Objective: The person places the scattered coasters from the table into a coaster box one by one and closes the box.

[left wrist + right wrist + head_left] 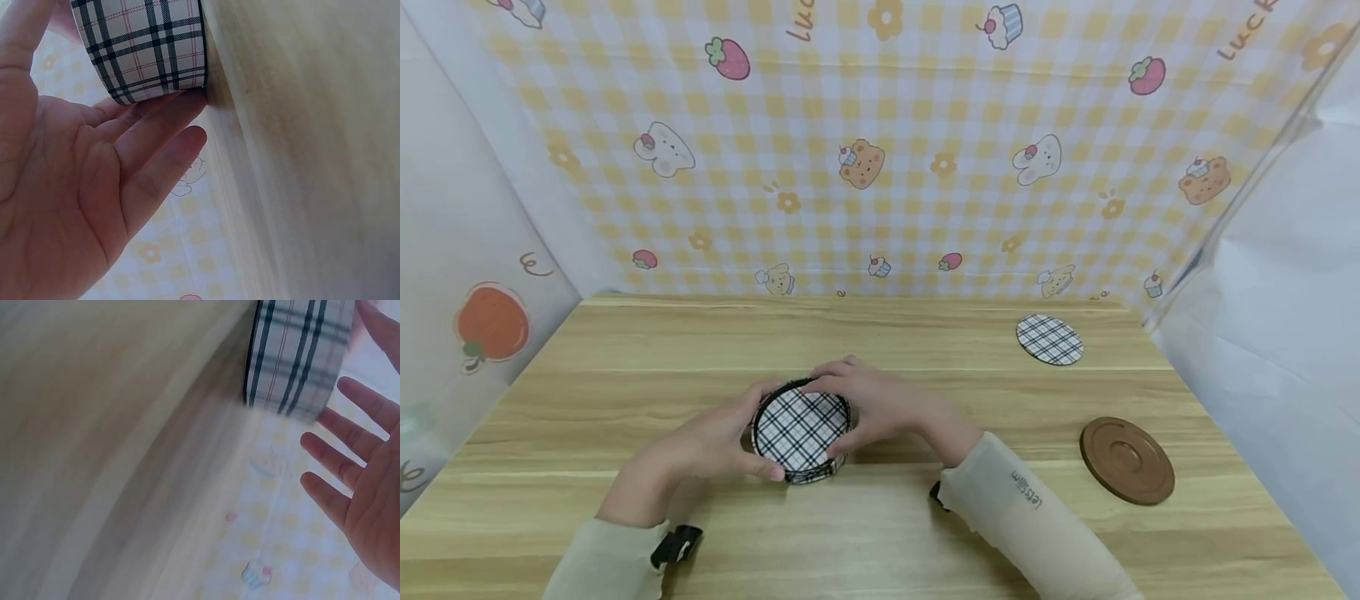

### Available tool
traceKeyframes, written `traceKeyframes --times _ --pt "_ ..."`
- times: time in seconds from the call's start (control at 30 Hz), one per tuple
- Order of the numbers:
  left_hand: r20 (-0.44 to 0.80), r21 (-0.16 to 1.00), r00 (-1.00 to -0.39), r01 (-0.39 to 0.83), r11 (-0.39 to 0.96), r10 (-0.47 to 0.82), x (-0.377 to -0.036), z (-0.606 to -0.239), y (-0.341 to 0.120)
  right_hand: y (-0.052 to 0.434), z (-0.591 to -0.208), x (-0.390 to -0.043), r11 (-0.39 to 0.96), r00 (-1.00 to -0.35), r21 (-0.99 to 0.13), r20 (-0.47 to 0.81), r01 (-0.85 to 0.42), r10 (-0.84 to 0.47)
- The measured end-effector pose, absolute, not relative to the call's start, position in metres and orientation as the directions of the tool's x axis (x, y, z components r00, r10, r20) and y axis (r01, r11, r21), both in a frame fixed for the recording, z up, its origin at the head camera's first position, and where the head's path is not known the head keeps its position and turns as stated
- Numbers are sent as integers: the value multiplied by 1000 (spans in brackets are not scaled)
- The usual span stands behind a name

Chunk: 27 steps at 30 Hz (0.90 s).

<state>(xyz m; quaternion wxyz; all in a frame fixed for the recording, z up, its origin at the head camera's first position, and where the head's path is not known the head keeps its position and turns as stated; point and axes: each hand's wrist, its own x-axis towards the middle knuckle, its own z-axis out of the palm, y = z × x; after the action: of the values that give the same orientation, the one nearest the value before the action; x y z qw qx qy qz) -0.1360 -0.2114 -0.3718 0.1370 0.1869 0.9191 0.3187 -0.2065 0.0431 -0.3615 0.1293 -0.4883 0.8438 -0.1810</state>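
A round plaid box (801, 429) with a black rim stands on the wooden table (887, 533) at the middle. My left hand (715, 442) cups its left side, with the thumb lying along the near wall and the fingers round the far left rim. In the left wrist view the fingers (156, 125) press against the plaid wall (150, 50). My right hand (880, 404) rests at the box's right side, its fingertips on the far rim. The right wrist view shows the fingers (340, 465) straight and spread, just off the plaid wall (300, 356).
A flat plaid disc (1049, 339) lies at the back right of the table. A brown wooden saucer-like disc (1127, 460) lies at the right, nearer the front. Patterned walls close in the back and both sides.
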Motion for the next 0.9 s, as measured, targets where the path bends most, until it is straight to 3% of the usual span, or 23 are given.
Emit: traceKeyframes --times 0.47,0.9 --pt "-143 623 -905 233 747 402 -134 -371 -210 115 -362 -228 579 -663 -483 4 -657 -749" --pt "-149 616 -904 232 753 401 -134 -371 -210 184 -359 -245 645 -756 -477 64 -597 -652"
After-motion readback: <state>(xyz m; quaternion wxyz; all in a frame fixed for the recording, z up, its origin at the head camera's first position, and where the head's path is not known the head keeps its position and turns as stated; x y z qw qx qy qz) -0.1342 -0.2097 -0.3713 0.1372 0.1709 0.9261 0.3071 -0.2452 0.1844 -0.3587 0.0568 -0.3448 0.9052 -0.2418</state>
